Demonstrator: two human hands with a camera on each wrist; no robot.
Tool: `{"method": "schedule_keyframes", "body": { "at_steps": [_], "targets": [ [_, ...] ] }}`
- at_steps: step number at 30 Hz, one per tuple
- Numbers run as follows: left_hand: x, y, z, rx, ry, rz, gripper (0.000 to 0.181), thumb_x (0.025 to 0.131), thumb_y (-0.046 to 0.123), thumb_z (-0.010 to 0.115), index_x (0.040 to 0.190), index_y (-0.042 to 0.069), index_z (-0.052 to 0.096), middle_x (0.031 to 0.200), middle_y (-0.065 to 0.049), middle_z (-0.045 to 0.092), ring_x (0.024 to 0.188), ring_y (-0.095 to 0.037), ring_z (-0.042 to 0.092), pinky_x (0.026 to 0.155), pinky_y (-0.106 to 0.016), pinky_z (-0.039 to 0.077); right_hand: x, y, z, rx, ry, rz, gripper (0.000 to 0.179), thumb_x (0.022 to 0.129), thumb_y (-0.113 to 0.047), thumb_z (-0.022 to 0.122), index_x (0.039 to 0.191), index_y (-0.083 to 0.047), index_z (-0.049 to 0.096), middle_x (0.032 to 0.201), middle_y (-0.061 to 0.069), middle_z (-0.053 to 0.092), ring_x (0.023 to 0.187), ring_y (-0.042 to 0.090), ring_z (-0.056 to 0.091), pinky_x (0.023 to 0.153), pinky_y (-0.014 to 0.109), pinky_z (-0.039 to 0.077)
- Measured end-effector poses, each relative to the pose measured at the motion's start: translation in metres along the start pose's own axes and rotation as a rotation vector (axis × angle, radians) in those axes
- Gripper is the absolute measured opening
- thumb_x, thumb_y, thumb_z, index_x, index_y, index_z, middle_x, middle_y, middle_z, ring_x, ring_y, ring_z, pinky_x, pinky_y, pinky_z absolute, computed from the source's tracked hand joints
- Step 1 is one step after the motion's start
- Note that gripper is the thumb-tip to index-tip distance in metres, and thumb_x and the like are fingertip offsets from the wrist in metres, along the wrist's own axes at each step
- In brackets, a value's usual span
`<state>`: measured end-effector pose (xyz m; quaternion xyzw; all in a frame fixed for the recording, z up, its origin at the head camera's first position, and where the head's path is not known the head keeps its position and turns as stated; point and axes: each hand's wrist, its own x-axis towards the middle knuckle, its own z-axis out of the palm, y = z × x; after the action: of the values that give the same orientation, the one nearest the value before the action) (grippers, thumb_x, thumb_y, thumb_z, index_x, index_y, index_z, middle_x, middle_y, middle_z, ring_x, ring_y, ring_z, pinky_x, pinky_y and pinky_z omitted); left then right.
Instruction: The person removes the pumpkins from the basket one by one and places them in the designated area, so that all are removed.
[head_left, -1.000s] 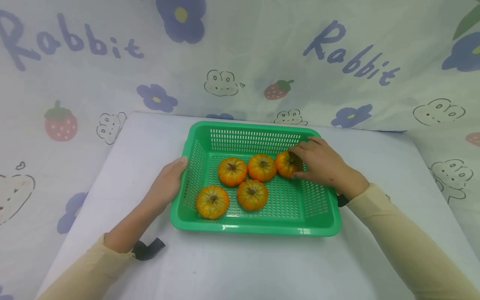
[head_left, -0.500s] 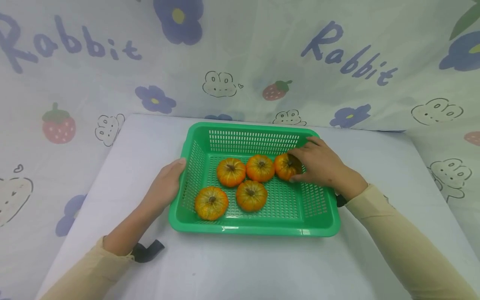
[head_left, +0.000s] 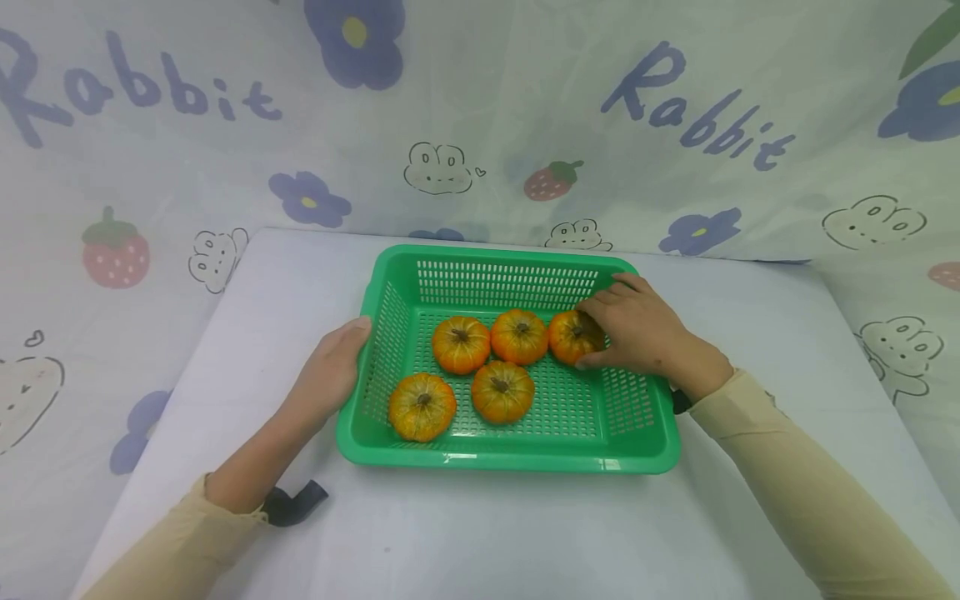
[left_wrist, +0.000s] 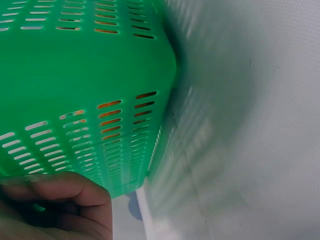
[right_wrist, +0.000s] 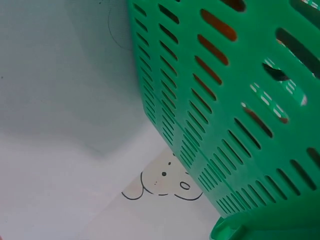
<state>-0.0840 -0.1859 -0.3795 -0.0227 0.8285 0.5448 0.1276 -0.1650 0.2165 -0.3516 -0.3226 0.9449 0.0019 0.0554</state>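
Several small orange pumpkins sit in a green plastic basket (head_left: 510,460) with slotted walls. My left hand (head_left: 330,371) holds the basket's left rim in the head view; the left wrist view shows its curled fingers (left_wrist: 65,192) beneath that rim, against the slotted wall. Over the basket's right rim reaches my right hand (head_left: 641,325), its thumb and fingers around the rightmost pumpkin (head_left: 566,337), covering that pumpkin's right side. Left of it, in the back row, lie a second pumpkin (head_left: 519,337) and a third pumpkin (head_left: 461,345). In the right wrist view the basket wall hides the right hand.
Two more pumpkins lie nearer the front: one pumpkin (head_left: 502,392) at the middle and another pumpkin (head_left: 422,407) by the left wall. The basket stands on a white table (head_left: 525,542). A rabbit-print curtain (head_left: 495,100) hangs behind and at the sides.
The rightmost pumpkin and my right thumb have shifted slightly toward the basket's front. The head view has drifted a little; my left hand keeps its place on the rim.
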Motion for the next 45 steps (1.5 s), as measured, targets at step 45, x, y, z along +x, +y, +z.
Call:
{"method": "schedule_keyframes", "body": {
  "at_steps": [45],
  "targets": [
    [0.0003,0.0043,-0.0012,0.036,0.019,-0.021,0.067,0.114,0.050,0.020,0.151,0.000,0.046,0.121,-0.021,0.062,0.104,-0.029,0.065,0.085,-0.040,0.060,-0.0005,-0.0010,-0.0005,0.106,0.050,0.015,0.080,0.081,-0.056,0.087,0.134,-0.001,0.066,0.124,0.014,0.073,0.122,0.033,0.064,0.126,0.053,0.018]
  ]
}}
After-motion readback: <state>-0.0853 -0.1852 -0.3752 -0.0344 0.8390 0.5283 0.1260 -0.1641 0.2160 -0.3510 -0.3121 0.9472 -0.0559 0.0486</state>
